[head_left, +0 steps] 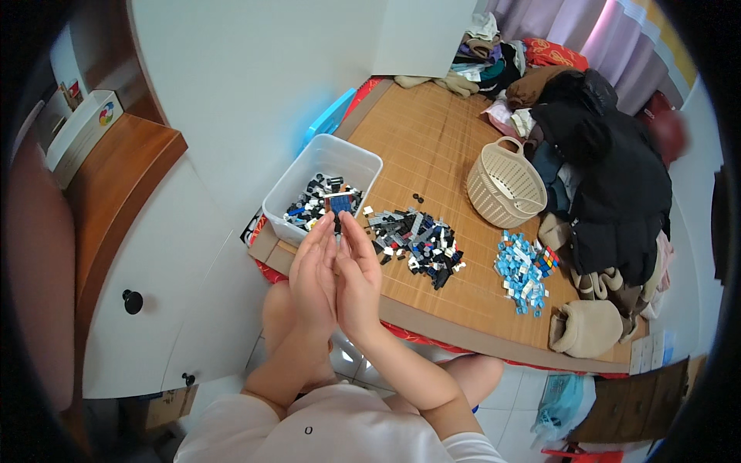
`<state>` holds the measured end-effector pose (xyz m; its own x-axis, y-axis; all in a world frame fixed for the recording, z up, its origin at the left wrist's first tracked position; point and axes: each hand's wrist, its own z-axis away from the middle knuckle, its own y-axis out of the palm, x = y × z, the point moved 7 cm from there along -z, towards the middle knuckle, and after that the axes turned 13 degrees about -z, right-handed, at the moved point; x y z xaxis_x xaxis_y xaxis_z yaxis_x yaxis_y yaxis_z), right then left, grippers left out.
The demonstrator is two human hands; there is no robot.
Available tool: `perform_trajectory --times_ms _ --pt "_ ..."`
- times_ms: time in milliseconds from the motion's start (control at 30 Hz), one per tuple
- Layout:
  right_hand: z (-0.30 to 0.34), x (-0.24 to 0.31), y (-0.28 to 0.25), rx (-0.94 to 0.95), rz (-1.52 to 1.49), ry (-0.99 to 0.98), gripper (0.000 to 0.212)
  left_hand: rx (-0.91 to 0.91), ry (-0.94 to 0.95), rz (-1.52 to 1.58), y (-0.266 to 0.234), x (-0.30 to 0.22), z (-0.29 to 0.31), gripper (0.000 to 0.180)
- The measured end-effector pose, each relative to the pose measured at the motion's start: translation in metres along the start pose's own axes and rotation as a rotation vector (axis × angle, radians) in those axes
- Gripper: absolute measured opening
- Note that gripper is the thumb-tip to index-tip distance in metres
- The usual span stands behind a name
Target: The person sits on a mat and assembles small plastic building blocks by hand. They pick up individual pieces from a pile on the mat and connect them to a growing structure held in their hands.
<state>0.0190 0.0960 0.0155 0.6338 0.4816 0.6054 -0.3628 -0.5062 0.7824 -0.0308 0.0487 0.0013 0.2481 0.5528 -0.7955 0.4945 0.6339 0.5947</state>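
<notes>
My left hand (314, 272) and my right hand (358, 270) are raised close together, palms facing, fingertips pinching a small dark blue brick assembly (340, 206). They hover over the near left corner of a bamboo mat (432, 139). Just behind the fingertips stands a white plastic tub (351, 158) holding black, white and grey bricks. To the right of my hands lies a pile of dark grey and black bricks (421, 243). Farther right is a pile of light blue bricks (521, 270).
A cream woven basket (505, 185) stands on the mat's right side. A heap of clothes, with a black jacket (617, 185), covers the right edge. A beige slipper-like thing (587, 328) lies at the near right corner. White cabinet doors (162, 293) are to my left.
</notes>
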Motion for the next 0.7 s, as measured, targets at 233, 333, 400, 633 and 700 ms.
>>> perform_trajectory --times_ms 233,333,400,633,700 --pt "-0.015 -0.015 0.004 0.02 0.054 0.004 0.048 -0.01 0.021 -0.03 -0.017 -0.003 -0.018 0.044" --pt "-0.017 -0.018 0.002 0.001 0.063 0.015 0.048 -0.041 0.045 -0.082 -0.022 -0.004 -0.023 0.043" --pt "-0.018 -0.019 -0.002 -0.008 0.13 0.009 0.049 -0.088 0.047 -0.12 -0.021 -0.01 -0.023 0.043" --pt "-0.018 -0.018 -0.01 -0.018 0.091 0.028 0.048 -0.065 0.03 -0.141 -0.018 -0.01 -0.019 0.042" --pt "-0.017 -0.015 -0.012 -0.021 0.084 0.034 0.048 -0.057 0.012 -0.138 -0.015 -0.007 -0.016 0.043"
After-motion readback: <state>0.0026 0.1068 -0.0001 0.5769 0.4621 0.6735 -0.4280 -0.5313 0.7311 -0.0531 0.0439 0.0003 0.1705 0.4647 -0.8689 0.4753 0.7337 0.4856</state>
